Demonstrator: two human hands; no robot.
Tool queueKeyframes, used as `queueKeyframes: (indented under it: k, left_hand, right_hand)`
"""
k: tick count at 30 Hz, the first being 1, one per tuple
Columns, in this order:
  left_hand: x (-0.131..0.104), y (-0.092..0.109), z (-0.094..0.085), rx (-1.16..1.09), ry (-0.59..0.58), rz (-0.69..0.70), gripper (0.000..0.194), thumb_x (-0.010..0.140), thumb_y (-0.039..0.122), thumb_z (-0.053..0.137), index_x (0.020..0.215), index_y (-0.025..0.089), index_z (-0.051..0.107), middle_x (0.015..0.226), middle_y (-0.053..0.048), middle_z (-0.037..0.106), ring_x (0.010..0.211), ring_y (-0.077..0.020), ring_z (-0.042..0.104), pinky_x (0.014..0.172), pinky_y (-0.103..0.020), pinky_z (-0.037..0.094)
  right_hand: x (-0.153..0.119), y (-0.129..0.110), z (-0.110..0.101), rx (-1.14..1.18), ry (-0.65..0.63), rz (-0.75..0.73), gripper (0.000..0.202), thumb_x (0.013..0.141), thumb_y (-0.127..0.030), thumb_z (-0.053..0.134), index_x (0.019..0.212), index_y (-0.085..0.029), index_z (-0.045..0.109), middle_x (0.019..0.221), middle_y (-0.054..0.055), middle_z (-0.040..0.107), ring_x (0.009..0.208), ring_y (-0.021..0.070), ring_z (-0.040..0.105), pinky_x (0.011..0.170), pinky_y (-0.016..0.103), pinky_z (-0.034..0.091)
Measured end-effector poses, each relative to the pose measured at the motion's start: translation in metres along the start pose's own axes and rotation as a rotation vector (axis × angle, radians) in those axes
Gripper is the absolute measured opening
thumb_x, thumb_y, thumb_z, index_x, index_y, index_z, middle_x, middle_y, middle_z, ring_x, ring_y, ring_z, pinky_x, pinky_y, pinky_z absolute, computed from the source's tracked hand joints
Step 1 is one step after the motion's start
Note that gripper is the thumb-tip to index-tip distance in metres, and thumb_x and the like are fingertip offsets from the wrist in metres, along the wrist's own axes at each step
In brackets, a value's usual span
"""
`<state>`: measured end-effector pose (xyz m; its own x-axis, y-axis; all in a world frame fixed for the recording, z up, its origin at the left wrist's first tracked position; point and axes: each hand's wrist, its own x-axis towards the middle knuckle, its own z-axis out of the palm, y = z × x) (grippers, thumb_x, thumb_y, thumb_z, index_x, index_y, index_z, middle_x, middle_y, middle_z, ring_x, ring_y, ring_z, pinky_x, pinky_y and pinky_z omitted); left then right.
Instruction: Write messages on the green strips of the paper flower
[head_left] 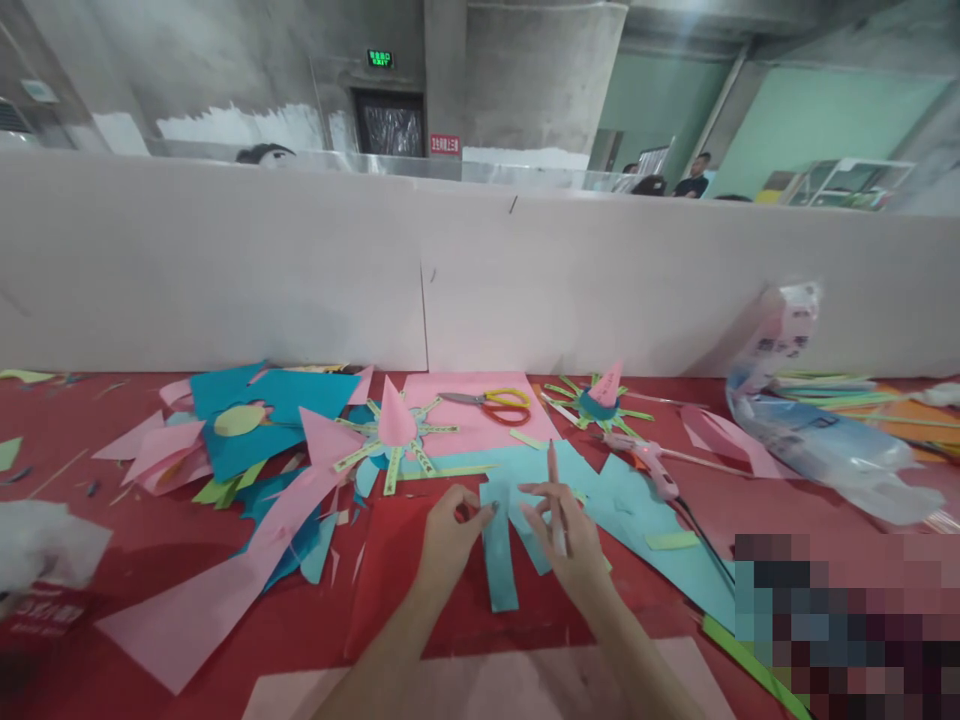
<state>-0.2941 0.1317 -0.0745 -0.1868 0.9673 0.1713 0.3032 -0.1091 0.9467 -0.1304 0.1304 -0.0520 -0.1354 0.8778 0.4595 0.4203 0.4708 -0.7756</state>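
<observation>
My left hand (452,530) pinches the edge of a light-blue paper strip (500,570) between thumb and fingers. A slim pinkish pen (553,465) stands nearly upright in the closed fingers of my right hand (566,530). Under that hand lies a second light-blue strip (529,535), angled away from the first. Both strips overlap a larger light-blue sheet (574,468). Beyond my left hand, a pink paper cone (395,418) sits on a ring of patterned green strips. A similar smaller cone (606,388) stands farther right.
Yellow-and-red-handled scissors (504,405) lie on a pink sheet (431,385). A pink glue gun (646,462) with a dark cord rests at right. Pink and blue paper scraps (277,430) pile up at left. A plastic bag (840,450) lies far right. A white partition (300,270) closes off the back.
</observation>
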Motion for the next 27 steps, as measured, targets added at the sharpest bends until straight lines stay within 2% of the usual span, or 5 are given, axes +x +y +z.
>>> queueKeyframes:
  k: [7,11,17,22,27]
  left_hand:
    - [-0.002,0.004,0.001,-0.018,-0.065,0.005,0.018,0.066,0.027,0.059,0.059,0.019,0.044,0.059,0.006,0.045,0.058,-0.0111,0.042,0.057,-0.023,0.032]
    - [-0.004,0.004,-0.001,-0.032,-0.081,-0.016,0.017,0.066,0.026,0.059,0.059,0.019,0.045,0.060,0.005,0.045,0.058,-0.0111,0.042,0.057,-0.023,0.032]
    - [-0.002,0.006,-0.005,-0.087,-0.091,-0.082,0.024,0.067,0.030,0.060,0.056,0.019,0.041,0.055,0.006,0.042,0.055,-0.0104,0.042,0.055,-0.022,0.035]
    - [0.001,0.007,-0.008,-0.185,-0.034,-0.171,0.026,0.074,0.040,0.052,0.061,0.020,0.040,0.049,0.007,0.040,0.046,-0.0104,0.043,0.046,-0.022,0.036]
    - [0.002,0.010,-0.011,-0.266,0.036,-0.209,0.022,0.073,0.040,0.052,0.072,0.019,0.047,0.061,0.002,0.052,0.056,-0.0133,0.052,0.050,-0.023,0.042]
  right_hand:
    - [-0.002,0.003,0.006,0.189,-0.125,0.084,0.017,0.077,-0.030,0.057,0.087,-0.021,0.047,0.081,0.001,0.053,0.064,0.0124,0.053,0.059,0.023,0.047]
    - [-0.002,-0.004,0.002,0.109,-0.158,0.089,0.011,0.078,-0.026,0.056,0.082,-0.020,0.048,0.073,-0.001,0.051,0.060,0.0117,0.049,0.057,0.022,0.043]
    - [0.000,0.000,0.001,0.108,-0.069,0.109,0.009,0.075,-0.023,0.058,0.078,-0.021,0.050,0.068,-0.002,0.051,0.058,0.0124,0.051,0.056,0.024,0.043]
    - [0.002,0.013,-0.011,0.397,0.027,0.313,0.019,0.075,-0.027,0.060,0.083,-0.023,0.043,0.049,-0.008,0.045,0.037,0.0108,0.047,0.033,0.020,0.034]
    - [0.008,0.015,-0.031,0.593,0.174,0.421,0.024,0.072,-0.031,0.063,0.080,-0.025,0.041,0.058,-0.006,0.048,0.040,0.0116,0.051,0.030,0.019,0.032]
